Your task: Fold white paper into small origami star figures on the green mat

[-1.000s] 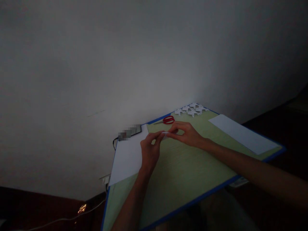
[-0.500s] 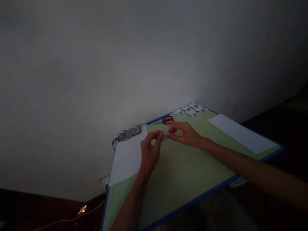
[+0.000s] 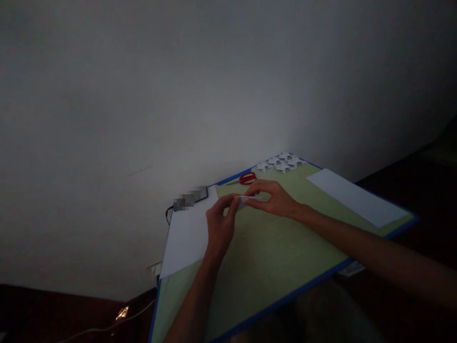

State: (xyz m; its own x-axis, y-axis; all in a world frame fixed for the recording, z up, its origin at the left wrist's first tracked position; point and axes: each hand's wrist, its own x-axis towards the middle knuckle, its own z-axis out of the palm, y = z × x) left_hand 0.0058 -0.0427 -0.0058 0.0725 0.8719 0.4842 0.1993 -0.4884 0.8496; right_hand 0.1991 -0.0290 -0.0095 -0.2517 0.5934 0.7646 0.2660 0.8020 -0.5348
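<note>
Narrow pinch by L hand (image 3: 220, 226) & R hand (image 3: 279, 200) on white paper (image 3: 242, 201); long axis prob. crosswise

the left forearm (image 3: 198, 297) rises steeply from the bottom edge, bare, leaning rightward to the left wrist (image 3: 214, 257). the left hand (image 3: 219, 226) stands above it, back toward the viewer, its thumb and index finger arched and drawn together in a pinch. the right forearm (image 3: 350, 240), also bare, slopes in from the right edge. the right hand (image 3: 278, 199) points leftward, index finger curved above a straighter thumb, pinching too. both sets of fingertips meet closely.
</note>
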